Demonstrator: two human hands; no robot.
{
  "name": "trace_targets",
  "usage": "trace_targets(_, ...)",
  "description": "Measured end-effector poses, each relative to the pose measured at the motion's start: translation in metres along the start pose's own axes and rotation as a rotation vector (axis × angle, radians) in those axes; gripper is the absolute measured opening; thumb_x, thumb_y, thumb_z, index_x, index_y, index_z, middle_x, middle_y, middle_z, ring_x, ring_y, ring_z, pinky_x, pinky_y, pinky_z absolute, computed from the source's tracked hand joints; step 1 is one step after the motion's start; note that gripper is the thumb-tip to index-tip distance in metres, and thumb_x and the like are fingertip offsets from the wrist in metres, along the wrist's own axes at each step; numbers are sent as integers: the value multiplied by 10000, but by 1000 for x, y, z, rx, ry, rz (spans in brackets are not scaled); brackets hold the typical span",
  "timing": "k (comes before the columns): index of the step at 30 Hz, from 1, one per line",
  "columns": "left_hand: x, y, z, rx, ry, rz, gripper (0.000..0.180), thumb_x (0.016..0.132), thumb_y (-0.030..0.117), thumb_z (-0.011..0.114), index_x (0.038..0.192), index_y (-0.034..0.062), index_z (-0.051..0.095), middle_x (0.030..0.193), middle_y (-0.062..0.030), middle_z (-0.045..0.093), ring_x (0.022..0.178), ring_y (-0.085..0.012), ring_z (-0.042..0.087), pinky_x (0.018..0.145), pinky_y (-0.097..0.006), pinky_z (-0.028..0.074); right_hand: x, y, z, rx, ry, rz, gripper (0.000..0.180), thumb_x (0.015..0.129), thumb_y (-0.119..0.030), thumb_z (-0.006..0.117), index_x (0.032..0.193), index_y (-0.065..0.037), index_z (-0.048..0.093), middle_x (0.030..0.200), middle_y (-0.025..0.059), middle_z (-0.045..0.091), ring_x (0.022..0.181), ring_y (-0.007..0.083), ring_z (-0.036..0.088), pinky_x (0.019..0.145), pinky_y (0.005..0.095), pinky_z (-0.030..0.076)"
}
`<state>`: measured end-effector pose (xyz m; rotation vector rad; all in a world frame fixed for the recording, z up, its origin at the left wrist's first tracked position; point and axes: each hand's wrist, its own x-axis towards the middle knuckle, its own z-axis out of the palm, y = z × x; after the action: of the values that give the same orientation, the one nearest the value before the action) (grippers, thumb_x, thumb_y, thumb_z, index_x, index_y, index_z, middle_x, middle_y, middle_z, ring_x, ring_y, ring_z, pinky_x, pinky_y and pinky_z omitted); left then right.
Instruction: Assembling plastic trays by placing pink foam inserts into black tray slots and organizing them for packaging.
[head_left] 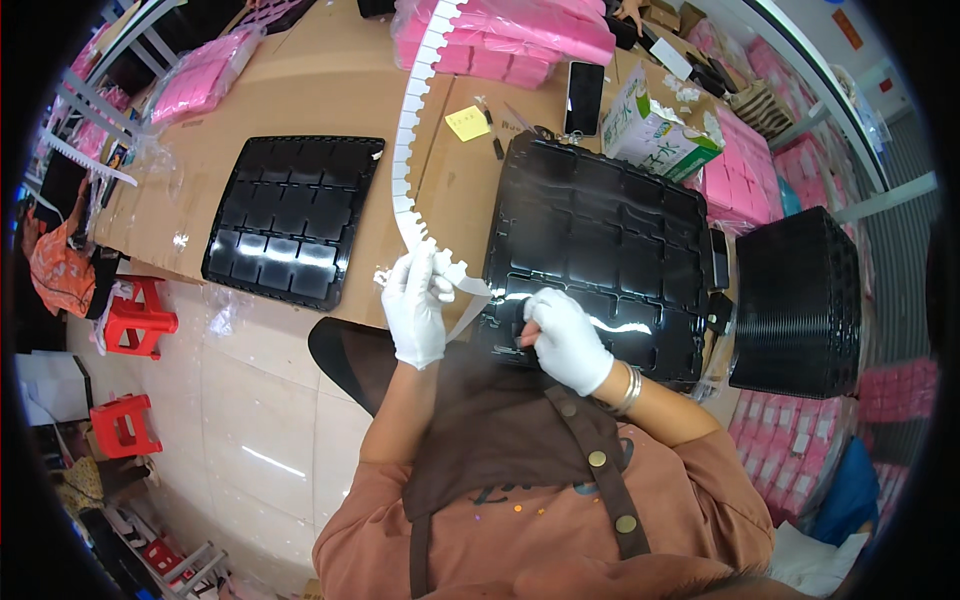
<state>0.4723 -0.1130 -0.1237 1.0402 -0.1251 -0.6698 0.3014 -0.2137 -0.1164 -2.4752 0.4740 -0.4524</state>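
My left hand (415, 310), in a white glove, pinches a long white strip (405, 150) with notched edges. From the far side of the table the strip runs down to my fingers, and its tail (470, 305) curls past them toward the right. My right hand (566, 342), also gloved but with bare fingertips showing, hovers over the near left part of a black plastic tray (600, 220). Its fingers are curled together; whatever they may hold is too small to make out. Shallow compartments divide the tray.
Another black tray (295, 215) lies on the cardboard-covered table at left. Right of me stands a tall stack of black trays (800, 300). Beyond are a carton (655, 135), a phone (584, 98), a yellow note (467, 123) and pink wrapped packs (510, 35). Red stools (140, 320) stand at left.
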Motion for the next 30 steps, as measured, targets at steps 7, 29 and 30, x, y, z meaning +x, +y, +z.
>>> trace_targets(7,-27,-5,19,20,-89,-42,188,962,147,544,1043,-9,611,845,-53,629,643,-71,564,628,-213,482,34,-23,-20,636,195,248,74,753,3,654,804,-1,601,886,72,637,774,158,604,710,281,472)
trace_targets(29,-7,-5,48,-143,-21,-112,143,946,171,558,1002,39,551,834,-26,534,642,-79,489,525,-204,387,28,99,-122,304,593,202,71,736,53,570,738,-18,575,757,85,587,726,201,617,708,337,502)
trace_targets(30,-7,-4,47,-125,-46,-87,151,944,176,561,1006,39,557,851,-30,542,655,-87,502,536,-210,398,25,156,-140,85,629,238,60,731,8,570,699,-29,604,721,108,606,751,250,626,711,359,500)
